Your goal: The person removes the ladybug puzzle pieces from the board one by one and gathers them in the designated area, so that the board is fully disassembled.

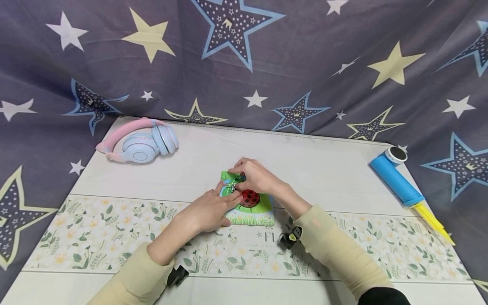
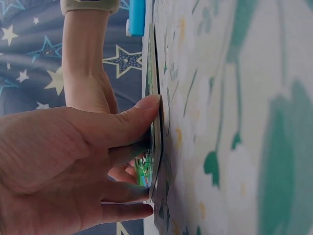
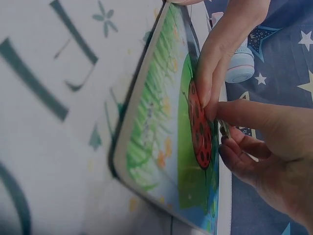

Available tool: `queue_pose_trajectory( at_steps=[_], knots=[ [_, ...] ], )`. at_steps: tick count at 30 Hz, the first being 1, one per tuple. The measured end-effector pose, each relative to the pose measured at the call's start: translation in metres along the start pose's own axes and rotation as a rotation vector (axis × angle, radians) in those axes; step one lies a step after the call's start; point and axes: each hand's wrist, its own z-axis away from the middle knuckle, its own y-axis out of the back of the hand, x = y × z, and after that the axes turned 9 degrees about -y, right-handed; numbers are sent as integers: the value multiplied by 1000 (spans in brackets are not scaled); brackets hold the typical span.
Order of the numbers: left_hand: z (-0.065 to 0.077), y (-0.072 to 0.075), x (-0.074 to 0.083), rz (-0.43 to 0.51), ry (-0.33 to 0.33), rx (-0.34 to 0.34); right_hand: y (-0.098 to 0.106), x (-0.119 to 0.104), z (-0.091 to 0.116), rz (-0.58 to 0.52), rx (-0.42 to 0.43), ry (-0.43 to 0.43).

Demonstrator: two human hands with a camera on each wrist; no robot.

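Observation:
A flat ladybug puzzle board (image 1: 253, 219) with green grass along its front edge lies at the middle of the table. My left hand (image 1: 212, 208) rests on its left side with fingers spread and straight. In the left wrist view, that thumb (image 2: 146, 105) lies on the board's near edge. Over the upper left part of the board, my right hand (image 1: 259, 176) pinches a small thin puzzle piece (image 3: 224, 129) between thumb and fingers. The red ladybug picture (image 1: 249, 198) shows just below the right hand; the fingers hide part of the board.
Pink and light-blue headphones (image 1: 141, 147) lie at the back left. At the right edge lies a blue tube-shaped thing (image 1: 398, 180) with a yellow end. A star-patterned curtain (image 1: 324, 55) hangs behind the table, and a flowered mat strip (image 1: 114, 233) runs across it.

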Motion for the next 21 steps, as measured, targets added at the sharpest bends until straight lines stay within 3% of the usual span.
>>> queue_pose_trajectory(
  at_steps=[8, 14, 21],
  knots=[
    [1, 1, 1, -12, -7, -3, 2, 9, 5, 62, 107, 90],
    [0, 2, 2, -4, 5, -8, 5, 27, 11, -71, 188, 82],
    [-1, 1, 1, -8, 5, -9, 14, 49, 21, -221, 223, 21]
  ],
)
